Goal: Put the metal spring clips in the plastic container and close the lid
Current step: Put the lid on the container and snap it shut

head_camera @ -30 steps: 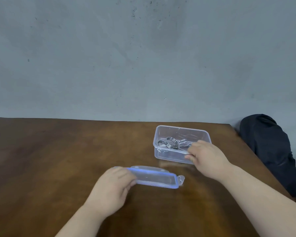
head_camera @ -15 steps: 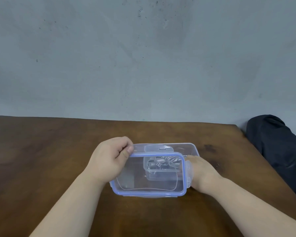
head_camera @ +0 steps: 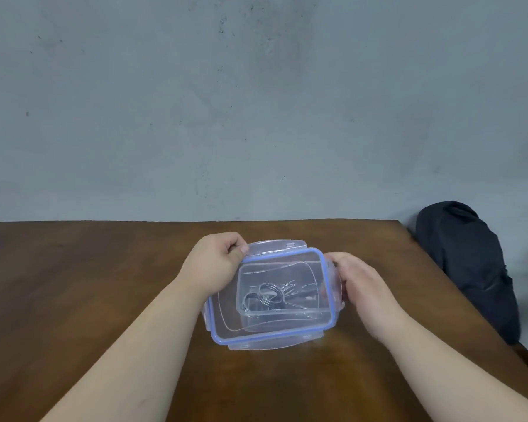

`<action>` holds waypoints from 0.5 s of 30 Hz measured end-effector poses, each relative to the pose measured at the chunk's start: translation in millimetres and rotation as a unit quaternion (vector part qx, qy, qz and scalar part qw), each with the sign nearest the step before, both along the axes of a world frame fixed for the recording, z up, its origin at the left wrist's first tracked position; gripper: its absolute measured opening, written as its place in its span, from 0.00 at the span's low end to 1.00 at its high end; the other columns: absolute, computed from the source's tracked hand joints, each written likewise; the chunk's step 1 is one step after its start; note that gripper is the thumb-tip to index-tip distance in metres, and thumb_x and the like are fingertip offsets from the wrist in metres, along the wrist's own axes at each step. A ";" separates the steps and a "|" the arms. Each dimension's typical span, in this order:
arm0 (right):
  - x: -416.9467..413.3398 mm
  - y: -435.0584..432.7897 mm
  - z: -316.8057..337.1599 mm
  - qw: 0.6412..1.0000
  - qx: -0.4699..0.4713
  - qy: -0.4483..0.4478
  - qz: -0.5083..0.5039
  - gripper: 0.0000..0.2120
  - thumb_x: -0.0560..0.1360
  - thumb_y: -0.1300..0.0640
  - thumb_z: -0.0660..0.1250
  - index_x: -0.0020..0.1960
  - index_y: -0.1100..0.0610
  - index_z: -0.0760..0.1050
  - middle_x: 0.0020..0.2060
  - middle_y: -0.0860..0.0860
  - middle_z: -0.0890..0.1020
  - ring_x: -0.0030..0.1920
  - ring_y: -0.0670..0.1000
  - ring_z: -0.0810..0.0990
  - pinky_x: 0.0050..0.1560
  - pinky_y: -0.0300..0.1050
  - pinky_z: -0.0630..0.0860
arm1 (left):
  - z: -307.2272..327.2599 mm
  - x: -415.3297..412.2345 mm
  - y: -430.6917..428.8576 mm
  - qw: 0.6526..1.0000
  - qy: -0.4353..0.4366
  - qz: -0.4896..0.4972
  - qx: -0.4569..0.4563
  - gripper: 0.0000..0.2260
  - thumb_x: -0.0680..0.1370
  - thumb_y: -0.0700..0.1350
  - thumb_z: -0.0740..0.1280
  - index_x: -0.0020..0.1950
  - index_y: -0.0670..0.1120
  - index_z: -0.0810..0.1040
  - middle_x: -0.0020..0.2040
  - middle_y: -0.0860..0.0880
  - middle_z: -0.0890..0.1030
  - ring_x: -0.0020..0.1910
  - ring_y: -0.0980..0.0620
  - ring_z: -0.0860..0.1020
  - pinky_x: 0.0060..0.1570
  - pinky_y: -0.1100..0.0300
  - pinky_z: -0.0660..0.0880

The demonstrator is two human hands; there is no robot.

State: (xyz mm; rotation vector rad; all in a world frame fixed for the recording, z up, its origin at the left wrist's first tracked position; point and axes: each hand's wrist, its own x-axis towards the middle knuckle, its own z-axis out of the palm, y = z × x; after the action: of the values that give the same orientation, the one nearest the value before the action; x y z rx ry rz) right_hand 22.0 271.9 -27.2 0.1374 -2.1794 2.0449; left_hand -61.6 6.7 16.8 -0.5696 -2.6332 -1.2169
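Note:
A clear plastic container (head_camera: pixel 275 336) sits on the brown wooden table (head_camera: pixel 104 284), with its clear, blue-rimmed lid (head_camera: pixel 226 312) lying on top of it. Metal spring clips (head_camera: pixel 267 295) show through the lid, inside the container. My left hand (head_camera: pixel 217 263) pinches the lid's far left corner. My right hand (head_camera: pixel 360 284) grips the container's right end at the side flap.
A dark bag (head_camera: pixel 467 269) rests beyond the table's right edge, against the grey wall (head_camera: pixel 256 102). The table's far edge runs just behind the container.
My left hand lifted the lid from the table and set it over the container. My right hand pulled the container nearer, then shifted to its right end.

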 end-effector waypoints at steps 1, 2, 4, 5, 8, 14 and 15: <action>1.7 -2.2 1.2 1.000 0.014 0.000 0.000 0.09 0.78 0.54 0.64 0.53 0.57 0.81 0.33 0.55 0.83 0.33 0.53 0.78 0.35 0.45 0.75 | -0.6 -4.6 5.1 1.000 -0.011 -0.003 0.007 0.12 0.79 0.42 0.65 0.35 0.47 0.75 0.24 0.59 0.71 0.27 0.58 0.67 0.32 0.58 0.65; 2.8 -4.8 1.6 1.000 0.019 -0.001 -0.012 0.06 0.77 0.56 0.68 0.53 0.56 0.80 0.32 0.55 0.82 0.32 0.53 0.78 0.37 0.47 0.76 | -1.1 -8.6 10.2 1.000 -0.020 -0.007 0.010 0.12 0.78 0.42 0.65 0.35 0.47 0.75 0.24 0.59 0.72 0.27 0.58 0.67 0.33 0.58 0.65; 0.2 -6.4 -2.7 0.998 0.017 -0.011 -0.059 0.03 0.78 0.59 0.71 0.51 0.56 0.79 0.28 0.55 0.78 0.30 0.54 0.75 0.39 0.51 0.75 | -0.2 -14.2 20.8 1.000 -0.020 -0.011 0.012 0.10 0.78 0.43 0.66 0.37 0.50 0.77 0.27 0.58 0.74 0.28 0.58 0.69 0.33 0.58 0.68; -1.9 -5.8 -4.8 0.997 0.008 -0.019 -0.081 0.02 0.78 0.58 0.70 0.50 0.56 0.79 0.28 0.56 0.77 0.29 0.54 0.75 0.40 0.52 0.76 | -0.5 -17.6 25.8 1.000 -0.017 -0.008 0.019 0.07 0.78 0.45 0.67 0.40 0.52 0.78 0.31 0.56 0.77 0.30 0.58 0.71 0.36 0.57 0.70; -9.4 0.4 -6.4 0.991 -0.048 -0.041 -0.117 0.07 0.76 0.53 0.70 0.47 0.57 0.78 0.30 0.60 0.76 0.33 0.58 0.73 0.44 0.57 0.74 | -8.4 -22.4 32.2 0.997 -0.032 0.014 0.070 0.08 0.76 0.50 0.71 0.54 0.53 0.77 0.46 0.52 0.79 0.43 0.56 0.77 0.47 0.58 0.73; -24.4 10.0 -14.3 0.982 -0.040 -0.114 -0.147 0.11 0.81 0.55 0.66 0.41 0.57 0.74 0.23 0.49 0.74 0.26 0.52 0.70 0.36 0.48 0.71 | -49.8 -11.4 23.2 0.995 -0.086 0.032 0.031 0.19 0.75 0.43 0.74 0.62 0.54 0.73 0.60 0.53 0.73 0.50 0.68 0.75 0.46 0.70 0.69; -26.2 9.2 -14.3 0.980 -0.023 -0.126 -0.155 0.11 0.81 0.54 0.66 0.41 0.57 0.74 0.23 0.47 0.75 0.25 0.50 0.72 0.32 0.45 0.71 | -54.2 -9.7 22.1 0.995 -0.091 0.037 0.035 0.18 0.75 0.43 0.73 0.61 0.56 0.73 0.60 0.53 0.72 0.49 0.70 0.74 0.43 0.71 0.69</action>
State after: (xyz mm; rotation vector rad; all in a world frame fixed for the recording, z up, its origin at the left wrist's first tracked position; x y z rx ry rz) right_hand -4.2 281.1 -41.5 -0.4615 -2.1201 2.0199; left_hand -71.3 28.8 -37.4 -0.3600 -2.7173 -1.3939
